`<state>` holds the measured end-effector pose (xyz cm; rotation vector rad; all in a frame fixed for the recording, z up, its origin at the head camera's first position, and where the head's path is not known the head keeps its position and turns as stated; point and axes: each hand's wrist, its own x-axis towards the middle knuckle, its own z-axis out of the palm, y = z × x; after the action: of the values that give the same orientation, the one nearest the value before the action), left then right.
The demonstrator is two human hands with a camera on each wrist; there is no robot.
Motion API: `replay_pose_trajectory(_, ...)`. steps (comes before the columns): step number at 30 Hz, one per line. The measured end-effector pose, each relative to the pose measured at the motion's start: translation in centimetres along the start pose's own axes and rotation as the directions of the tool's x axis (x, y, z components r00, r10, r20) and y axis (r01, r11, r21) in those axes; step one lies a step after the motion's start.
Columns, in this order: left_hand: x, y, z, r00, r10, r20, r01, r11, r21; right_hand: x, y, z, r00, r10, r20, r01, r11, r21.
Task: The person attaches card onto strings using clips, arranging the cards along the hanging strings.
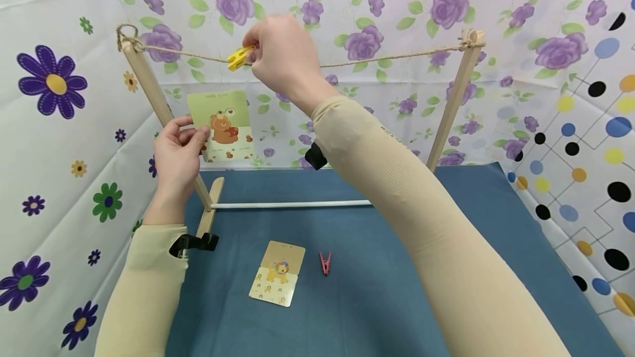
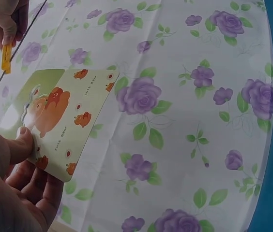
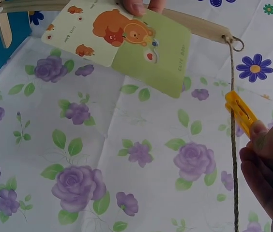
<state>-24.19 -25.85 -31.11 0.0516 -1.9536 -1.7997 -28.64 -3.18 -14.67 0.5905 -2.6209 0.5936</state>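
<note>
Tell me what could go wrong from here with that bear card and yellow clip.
The clip may bite only the rope, since the card is held below it, apart. The card might also twist or slip: the left hand pinches it by just one side.

Left sleeve [image 1: 144, 291] and right sleeve [image 1: 421, 208] are pale beige, right finely ribbed with dark marking [image 1: 394, 135]; each carries a black mount [image 1: 200, 242].
</note>
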Motion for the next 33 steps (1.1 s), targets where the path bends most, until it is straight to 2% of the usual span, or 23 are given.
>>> replay_pose_trajectory(7, 0.5, 0.3, 0.2, 0.999, 0.035, 0.001, -0.035, 0.997, 0.075, 0.2, -0.1, 0.0, 1.0, -0.002, 0.014, 0.002, 1.0, -0.014)
replay_pose_trajectory(11, 0.7, 0.2, 0.3, 0.999, 0.032, 0.004, -0.033, 0.995, 0.092, 0.4, -0.2, -0.1, 1.0, 0.002, 0.025, -0.001, 0.999, -0.04)
replay_pose_trajectory(19, 0.8, 0.2, 0.3, 0.999, 0.039, 0.001, -0.039, 0.996, 0.083, 0.8, -0.7, -0.4, 0.999, 0.004, 0.044, 0.001, 0.994, -0.11)
replay_pose_trajectory(29, 0.7, 0.7, 0.4, 0.999, 0.05, -0.011, -0.049, 0.998, 0.045, 1.3, -1.3, -0.3, 0.996, -0.001, 0.091, 0.014, 0.988, -0.151)
replay_pose_trajectory(33, 0.7, 0.9, 0.5, 0.998, 0.069, -0.009, -0.069, 0.996, 0.057, 1.4, -1.4, -0.2, 0.995, -0.009, 0.102, 0.024, 0.988, -0.154)
